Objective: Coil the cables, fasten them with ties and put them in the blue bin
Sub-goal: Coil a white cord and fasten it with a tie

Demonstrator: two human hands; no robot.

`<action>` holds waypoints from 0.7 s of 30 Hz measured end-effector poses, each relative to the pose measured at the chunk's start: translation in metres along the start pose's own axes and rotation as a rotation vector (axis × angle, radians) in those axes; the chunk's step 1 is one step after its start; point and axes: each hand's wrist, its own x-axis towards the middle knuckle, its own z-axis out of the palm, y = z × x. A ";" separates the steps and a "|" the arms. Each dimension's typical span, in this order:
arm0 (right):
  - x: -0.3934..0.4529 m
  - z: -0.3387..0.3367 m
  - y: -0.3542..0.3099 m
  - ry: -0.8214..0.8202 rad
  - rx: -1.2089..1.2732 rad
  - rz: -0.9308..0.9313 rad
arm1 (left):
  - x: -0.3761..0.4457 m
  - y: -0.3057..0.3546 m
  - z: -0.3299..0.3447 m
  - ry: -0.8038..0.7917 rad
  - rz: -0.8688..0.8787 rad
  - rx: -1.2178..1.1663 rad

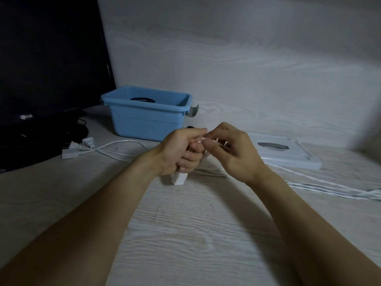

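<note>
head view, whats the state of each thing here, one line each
left hand: grips white cable with plug
right hand: pinches cable loops
white cable: partly coiled, rest trailing right
blue bin: open, dark coil inside
bin lid: off, flat on table
monitor: dark

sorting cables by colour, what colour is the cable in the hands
White. The cable held between the left hand and right hand shows in the head view.
</note>
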 end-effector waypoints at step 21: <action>-0.004 -0.003 0.012 0.191 -0.186 0.155 | 0.005 0.007 -0.022 0.302 0.276 -0.860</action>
